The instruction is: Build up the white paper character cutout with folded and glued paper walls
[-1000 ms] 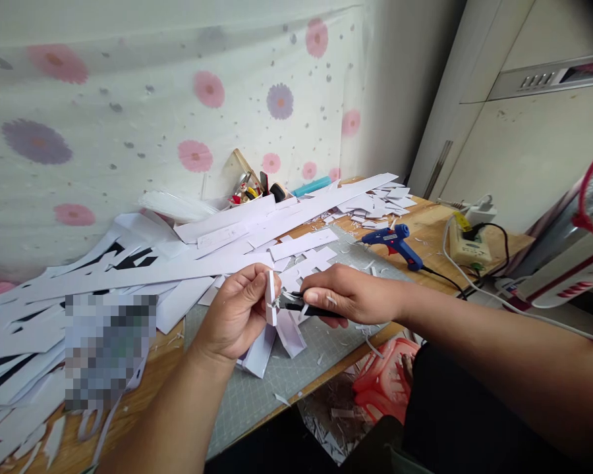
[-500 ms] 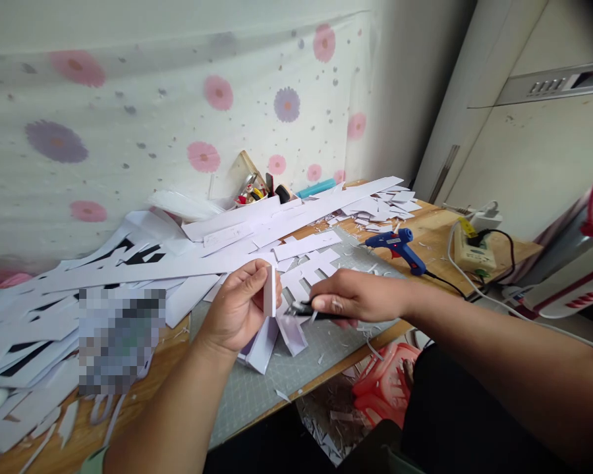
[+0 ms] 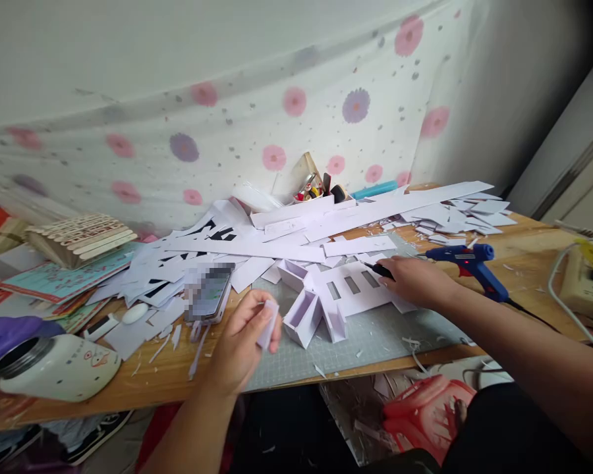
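My left hand [image 3: 247,332] pinches a small white board piece [image 3: 267,324] above the front edge of the grey cutting mat [image 3: 286,368]. My right hand [image 3: 405,280] is closed on a black-handled tool [image 3: 381,270], whose tip points left over a white panel with rectangular cutouts [image 3: 358,289]. Folded white box-like pieces [image 3: 304,317] stand on the mat between my hands. To the right of my right hand lies a blue glue gun [image 3: 469,260].
White strips [image 3: 257,250] and scraps cover the table's back. A phone [image 3: 215,289] sits left of the mat, with a white jar [image 3: 62,368] and books [image 3: 79,240] farther left. A power strip [image 3: 586,283] is at right, a red basket [image 3: 425,415] below.
The view has swung left, showing the jar and books. My right hand has moved away from my left hand with the black tool, toward the panel. My left hand still holds the white piece.
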Demonstrator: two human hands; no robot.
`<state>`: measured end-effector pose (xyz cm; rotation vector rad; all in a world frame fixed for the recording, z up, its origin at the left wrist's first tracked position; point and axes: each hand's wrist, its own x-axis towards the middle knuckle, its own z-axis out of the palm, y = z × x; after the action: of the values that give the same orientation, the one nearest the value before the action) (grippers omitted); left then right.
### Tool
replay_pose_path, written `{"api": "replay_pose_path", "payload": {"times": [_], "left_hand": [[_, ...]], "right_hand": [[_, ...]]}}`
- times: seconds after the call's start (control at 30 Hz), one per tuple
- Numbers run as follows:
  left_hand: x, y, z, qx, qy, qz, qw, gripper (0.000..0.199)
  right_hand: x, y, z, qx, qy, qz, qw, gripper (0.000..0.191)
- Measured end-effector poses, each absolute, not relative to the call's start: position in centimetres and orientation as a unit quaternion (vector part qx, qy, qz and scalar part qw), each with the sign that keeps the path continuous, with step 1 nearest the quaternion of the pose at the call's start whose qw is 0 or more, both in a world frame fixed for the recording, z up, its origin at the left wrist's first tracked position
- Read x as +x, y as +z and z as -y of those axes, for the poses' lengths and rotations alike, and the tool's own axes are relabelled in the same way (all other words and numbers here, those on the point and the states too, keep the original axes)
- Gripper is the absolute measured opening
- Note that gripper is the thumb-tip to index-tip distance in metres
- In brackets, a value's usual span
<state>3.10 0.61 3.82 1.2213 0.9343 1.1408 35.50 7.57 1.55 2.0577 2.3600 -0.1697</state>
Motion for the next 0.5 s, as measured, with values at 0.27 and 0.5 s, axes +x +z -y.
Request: {"api": "replay_pose_path", "payload": {"times": [0.27, 0.5], "left_hand": [[-7.8, 3.4, 0.2, 0.549, 0.326, -0.766, 0.069, 0.025], [-12.2, 2.6, -2.1, 0.580, 0.096, -0.808, 0.032, 0.054]], "right_hand": [[34.7, 0.7, -8.0, 0.664, -0.039, -0.746, 0.038, 0.037], [34.3, 0.3, -7.9, 0.662, -0.033, -0.747, 0.049, 0.037]]}}
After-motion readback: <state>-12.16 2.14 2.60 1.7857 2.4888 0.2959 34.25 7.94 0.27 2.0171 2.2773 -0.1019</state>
